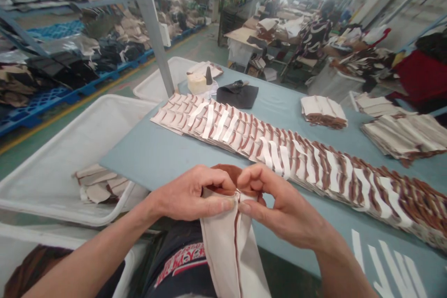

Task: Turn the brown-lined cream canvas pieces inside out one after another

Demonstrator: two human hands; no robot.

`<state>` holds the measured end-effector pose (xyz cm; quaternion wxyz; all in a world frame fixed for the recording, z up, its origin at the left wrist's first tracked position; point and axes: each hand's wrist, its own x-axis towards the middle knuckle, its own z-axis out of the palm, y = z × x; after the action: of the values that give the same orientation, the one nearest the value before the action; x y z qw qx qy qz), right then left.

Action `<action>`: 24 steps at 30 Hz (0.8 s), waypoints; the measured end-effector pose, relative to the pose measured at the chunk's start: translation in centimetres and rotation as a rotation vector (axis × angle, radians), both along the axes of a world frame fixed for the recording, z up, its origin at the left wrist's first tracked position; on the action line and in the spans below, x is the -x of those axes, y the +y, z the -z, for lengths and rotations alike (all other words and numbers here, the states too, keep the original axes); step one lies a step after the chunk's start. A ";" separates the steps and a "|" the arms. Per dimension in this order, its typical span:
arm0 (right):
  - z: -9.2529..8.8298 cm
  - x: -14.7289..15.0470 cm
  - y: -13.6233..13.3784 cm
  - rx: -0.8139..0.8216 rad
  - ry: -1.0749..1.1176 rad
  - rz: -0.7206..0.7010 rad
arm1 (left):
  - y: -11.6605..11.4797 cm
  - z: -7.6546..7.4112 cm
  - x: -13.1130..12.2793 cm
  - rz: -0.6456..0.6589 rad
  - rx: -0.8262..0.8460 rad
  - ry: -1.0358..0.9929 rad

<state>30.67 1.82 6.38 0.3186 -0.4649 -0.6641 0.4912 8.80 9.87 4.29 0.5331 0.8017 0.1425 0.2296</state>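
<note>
Close to my body hangs a sewn piece, cream on the outside and brown inside, with a dark seam running down its middle. My left hand pinches its top edge just left of the seam, thumb in front and fingers inside. On the other side of the seam, my right hand grips the same edge between thumb and curled fingers. The two thumbs almost meet at the seam. Beyond my hands a long row of overlapping cream and brown pieces lies across the table, with white strips on it.
The blue table also bears a stack of pieces, a black cloth, a tape roll and loose white strips. White bins stand left, beside a metal post. A person sits farther back.
</note>
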 end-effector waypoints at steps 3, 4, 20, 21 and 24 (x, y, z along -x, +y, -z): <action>-0.8 0.2 -0.4 -0.061 -0.018 0.004 | -0.1 -1.0 -0.3 0.000 -0.049 0.013; -1.0 0.2 -0.6 -0.079 -0.022 0.004 | -0.1 -1.3 -0.4 -0.005 -0.084 0.026; -0.8 1.4 -0.8 0.083 0.137 0.109 | -2.3 -0.9 -1.7 -0.090 0.214 -0.050; -0.8 1.5 -0.8 0.083 0.109 0.128 | -2.2 -1.0 -1.5 -0.086 0.210 -0.043; -0.9 1.6 -0.6 0.033 -0.007 0.158 | -2.0 -1.6 -0.9 -0.083 0.168 0.019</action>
<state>29.12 1.19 7.31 0.3463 -0.5226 -0.6182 0.4741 9.71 7.83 5.88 0.5872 0.7496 0.1997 0.2310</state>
